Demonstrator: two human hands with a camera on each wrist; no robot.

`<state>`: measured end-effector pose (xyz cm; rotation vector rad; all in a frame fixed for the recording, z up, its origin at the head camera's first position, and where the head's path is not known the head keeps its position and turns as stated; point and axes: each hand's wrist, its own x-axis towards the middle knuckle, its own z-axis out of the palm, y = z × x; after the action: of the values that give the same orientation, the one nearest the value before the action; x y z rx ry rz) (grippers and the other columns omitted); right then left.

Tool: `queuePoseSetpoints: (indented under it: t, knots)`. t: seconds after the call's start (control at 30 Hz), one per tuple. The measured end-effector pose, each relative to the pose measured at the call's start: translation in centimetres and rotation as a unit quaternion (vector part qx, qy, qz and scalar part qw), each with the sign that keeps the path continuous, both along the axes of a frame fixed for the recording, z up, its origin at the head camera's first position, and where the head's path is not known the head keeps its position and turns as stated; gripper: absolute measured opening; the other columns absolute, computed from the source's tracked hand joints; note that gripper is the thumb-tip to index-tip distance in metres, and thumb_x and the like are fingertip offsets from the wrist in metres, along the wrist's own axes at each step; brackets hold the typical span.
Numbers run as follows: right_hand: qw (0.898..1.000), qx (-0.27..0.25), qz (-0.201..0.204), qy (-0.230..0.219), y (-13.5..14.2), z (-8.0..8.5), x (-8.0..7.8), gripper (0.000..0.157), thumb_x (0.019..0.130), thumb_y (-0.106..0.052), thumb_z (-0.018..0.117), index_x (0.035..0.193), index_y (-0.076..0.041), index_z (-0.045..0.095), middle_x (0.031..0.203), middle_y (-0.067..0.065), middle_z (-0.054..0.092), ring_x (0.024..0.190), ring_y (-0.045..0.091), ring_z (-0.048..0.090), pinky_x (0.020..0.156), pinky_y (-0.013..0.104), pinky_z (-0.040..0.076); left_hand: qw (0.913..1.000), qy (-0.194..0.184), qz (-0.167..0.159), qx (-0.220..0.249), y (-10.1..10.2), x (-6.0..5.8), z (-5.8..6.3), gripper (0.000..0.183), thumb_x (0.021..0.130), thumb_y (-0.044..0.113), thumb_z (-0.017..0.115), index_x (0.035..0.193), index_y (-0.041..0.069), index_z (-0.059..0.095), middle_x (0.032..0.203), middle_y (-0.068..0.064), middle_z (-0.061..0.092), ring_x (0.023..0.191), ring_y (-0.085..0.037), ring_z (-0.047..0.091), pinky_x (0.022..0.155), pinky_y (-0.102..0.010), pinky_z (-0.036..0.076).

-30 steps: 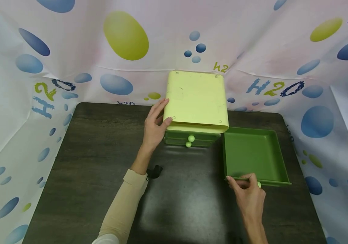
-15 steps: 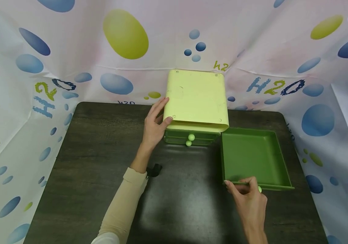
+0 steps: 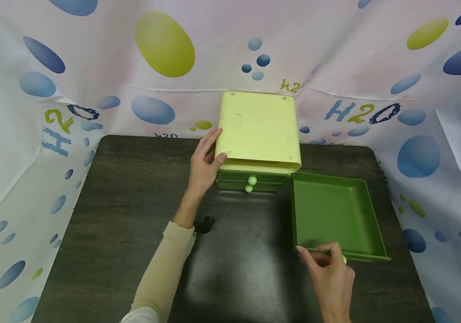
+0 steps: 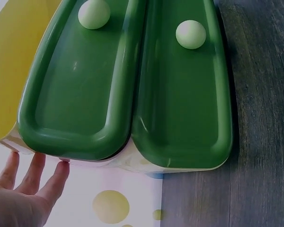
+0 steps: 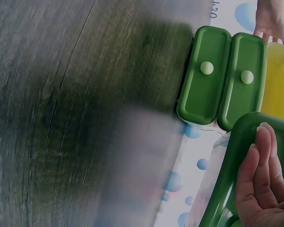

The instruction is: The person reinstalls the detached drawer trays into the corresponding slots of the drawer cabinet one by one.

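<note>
A yellow mini chest of drawers [image 3: 258,128] stands at the back middle of the table, with two green drawers [image 4: 83,75] with round light-green knobs in its lower part. The top slot has no drawer in it. My left hand [image 3: 204,166] rests on the chest's left side, fingers straight, thumb at the front corner of the top. A loose green drawer [image 3: 337,215], seen from above with nothing inside, is right of the chest. My right hand [image 3: 331,273] grips its front wall beside the knob, and in the right wrist view the fingers [image 5: 262,163] lie along the front.
The dark wooden table [image 3: 133,215] reaches out on both sides of the chest. A white curtain [image 3: 113,58] with blue and green spots hangs close behind and at both sides. A black wrist device [image 3: 205,224] shows by the left wrist.
My right hand has drawn the loose drawer toward me, its front edge now lower in the head view. My left hand and the chest have stayed in place.
</note>
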<state>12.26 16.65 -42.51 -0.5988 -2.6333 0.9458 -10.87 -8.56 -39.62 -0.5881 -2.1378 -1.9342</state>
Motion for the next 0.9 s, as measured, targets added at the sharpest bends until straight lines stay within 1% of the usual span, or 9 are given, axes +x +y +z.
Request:
queuePoseSetpoints:
  t: [0.2,0.37,0.43,0.57,0.77,0.9]
  knots:
    - [1.0,-0.003,-0.005,0.003,-0.1,0.2,0.5,0.035,0.072,-0.041,0.075,0.086,-0.018,0.053,0.059,-0.016,0.064,0.048,-0.005,0.055,0.045,0.013,0.039,1.0,-0.003,-0.001,-0.005,0.3,0.0,-0.1,0.062,0.089,0.039,0.057,0.137,0.005,0.041,0.142,-0.015,0.031,0.123,-0.019,0.041,0.094,-0.046,0.04]
    - [1.0,0.001,-0.008,0.005,-0.3,0.5,0.7,0.035,0.071,-0.043,0.075,0.085,-0.021,0.052,0.06,-0.018,0.063,0.049,-0.005,0.056,0.046,0.014,0.04,0.9999,-0.01,0.0,0.009,0.4,-0.1,-0.2,0.064,0.087,0.042,0.057,0.137,0.006,0.041,0.142,-0.012,0.032,0.124,-0.02,0.039,0.095,-0.049,0.038]
    - [1.0,-0.001,-0.009,0.007,-0.4,0.7,0.8,0.035,0.071,-0.042,0.075,0.085,-0.021,0.052,0.061,-0.018,0.064,0.05,-0.005,0.056,0.046,0.014,0.04,0.9999,-0.005,-0.001,0.014,0.3,-0.1,-0.2,0.063,0.088,0.041,0.057,0.137,0.006,0.041,0.142,-0.013,0.032,0.125,-0.02,0.039,0.094,-0.05,0.038]
    - [1.0,-0.004,-0.01,0.011,-0.6,1.2,0.9,0.035,0.07,-0.039,0.077,0.085,-0.019,0.053,0.06,-0.016,0.064,0.051,-0.004,0.057,0.048,0.012,0.04,0.9998,0.009,-0.003,0.019,0.2,-0.1,-0.3,0.058,0.09,0.034,0.057,0.136,0.004,0.041,0.141,-0.017,0.032,0.125,-0.018,0.039,0.093,-0.049,0.038]
    - [1.0,0.001,-0.022,-0.007,-1.4,2.3,1.6,0.036,0.068,-0.037,0.079,0.085,-0.018,0.053,0.058,-0.016,0.062,0.049,-0.002,0.056,0.048,0.011,0.039,0.9997,0.013,0.001,0.018,0.2,-0.1,-0.3,0.055,0.09,0.032,0.056,0.136,0.005,0.042,0.141,-0.016,0.033,0.125,-0.017,0.039,0.093,-0.049,0.039]
    - [0.999,-0.003,-0.032,-0.016,-2.0,2.8,2.0,0.037,0.067,-0.037,0.08,0.085,-0.018,0.053,0.058,-0.015,0.062,0.05,-0.001,0.057,0.048,0.011,0.04,0.9998,0.012,0.004,0.013,0.2,0.0,-0.2,0.054,0.091,0.031,0.057,0.136,0.006,0.043,0.141,-0.014,0.033,0.126,-0.016,0.038,0.094,-0.045,0.04]
